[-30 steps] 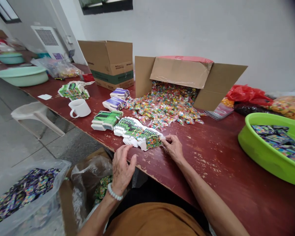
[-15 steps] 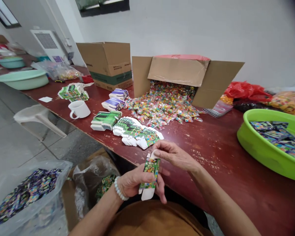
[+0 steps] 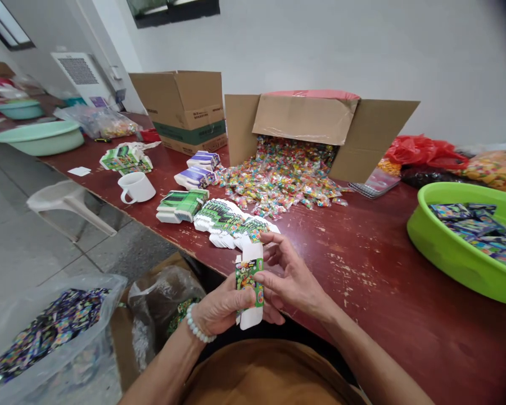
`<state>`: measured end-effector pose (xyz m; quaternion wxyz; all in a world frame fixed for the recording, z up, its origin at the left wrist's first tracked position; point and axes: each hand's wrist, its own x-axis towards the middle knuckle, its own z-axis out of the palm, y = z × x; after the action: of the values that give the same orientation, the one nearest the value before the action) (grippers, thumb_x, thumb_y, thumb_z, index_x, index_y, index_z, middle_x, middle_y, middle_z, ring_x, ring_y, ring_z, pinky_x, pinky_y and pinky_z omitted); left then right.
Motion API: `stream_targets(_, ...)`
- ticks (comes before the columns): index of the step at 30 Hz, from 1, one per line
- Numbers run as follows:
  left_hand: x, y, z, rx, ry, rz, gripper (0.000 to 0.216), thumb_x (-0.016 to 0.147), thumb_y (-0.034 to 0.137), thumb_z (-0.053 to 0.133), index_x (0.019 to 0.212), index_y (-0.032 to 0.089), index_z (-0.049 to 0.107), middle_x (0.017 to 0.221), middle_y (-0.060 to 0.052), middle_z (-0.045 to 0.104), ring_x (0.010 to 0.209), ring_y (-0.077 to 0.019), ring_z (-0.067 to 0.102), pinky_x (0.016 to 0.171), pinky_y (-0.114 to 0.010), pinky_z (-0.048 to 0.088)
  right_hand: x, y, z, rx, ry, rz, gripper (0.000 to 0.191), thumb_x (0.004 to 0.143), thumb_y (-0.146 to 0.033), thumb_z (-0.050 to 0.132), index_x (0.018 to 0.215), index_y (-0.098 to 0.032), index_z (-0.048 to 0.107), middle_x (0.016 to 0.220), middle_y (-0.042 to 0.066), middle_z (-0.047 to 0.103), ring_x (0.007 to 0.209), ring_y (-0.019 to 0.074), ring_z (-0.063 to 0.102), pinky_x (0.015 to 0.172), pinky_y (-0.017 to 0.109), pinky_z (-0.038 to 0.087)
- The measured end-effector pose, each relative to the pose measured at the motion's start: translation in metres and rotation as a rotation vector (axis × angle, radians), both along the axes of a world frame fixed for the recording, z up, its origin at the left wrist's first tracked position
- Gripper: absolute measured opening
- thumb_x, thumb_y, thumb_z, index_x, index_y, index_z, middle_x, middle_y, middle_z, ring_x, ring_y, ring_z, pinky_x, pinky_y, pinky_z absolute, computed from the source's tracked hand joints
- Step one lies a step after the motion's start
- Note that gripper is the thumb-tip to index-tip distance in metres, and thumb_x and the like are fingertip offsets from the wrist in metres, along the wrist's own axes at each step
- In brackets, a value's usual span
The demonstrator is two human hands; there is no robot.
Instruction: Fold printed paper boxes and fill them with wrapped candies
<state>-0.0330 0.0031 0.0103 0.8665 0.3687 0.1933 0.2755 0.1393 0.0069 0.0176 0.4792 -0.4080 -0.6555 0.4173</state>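
Observation:
Both hands hold one small green printed carton (image 3: 249,279) upright over the near table edge. My left hand (image 3: 219,306) grips its lower half from the left. My right hand (image 3: 289,275) pinches its right side, with the other fingers spread. White flaps stick out at its top and bottom. Just behind it a fanned row of flat green cartons (image 3: 230,223) lies on the dark red table (image 3: 362,270). Farther back, wrapped candies (image 3: 280,183) spill from a cardboard box tipped on its side (image 3: 312,121).
A bright green basin (image 3: 447,247) of dark packets stands at the right. Stacks of flat cartons (image 3: 181,203), a white mug (image 3: 135,187), a closed cardboard box (image 3: 185,107) and a pale basin (image 3: 40,136) sit at the left. Bags (image 3: 46,332) stand on the floor.
My right hand lifted one flat carton off the fanned row and brought it toward me. My left hand came up and took hold. The carton now stands upright between both hands.

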Motion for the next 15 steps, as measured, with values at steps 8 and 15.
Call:
stream_targets(8,-0.003,-0.003,-0.008,0.136,0.171,0.016,0.056,0.071,0.06,0.07,0.102,0.012,0.066,0.066,-0.009,0.07,0.058,-0.0177,0.064,0.057,-0.025,0.047,0.004,-0.008,0.018,0.373,-0.518,-0.014,0.026,0.08,-0.02,0.065,0.105,-0.022,0.056,0.104,0.007,0.057,0.093,0.0218,0.054,0.079,0.036,0.048)
stream_targets(15,-0.002,-0.004,-0.001,0.113,0.209,-0.091,0.062,0.068,0.064,0.071,0.102,0.013,0.066,0.069,-0.011,0.071,0.057,-0.0196,0.066,0.052,-0.024,0.047,0.008,-0.011,0.02,0.177,-0.434,0.106,0.016,0.079,-0.009,0.06,0.087,-0.022,0.055,0.086,0.001,0.06,0.072,0.0142,0.056,0.062,0.025,0.044)
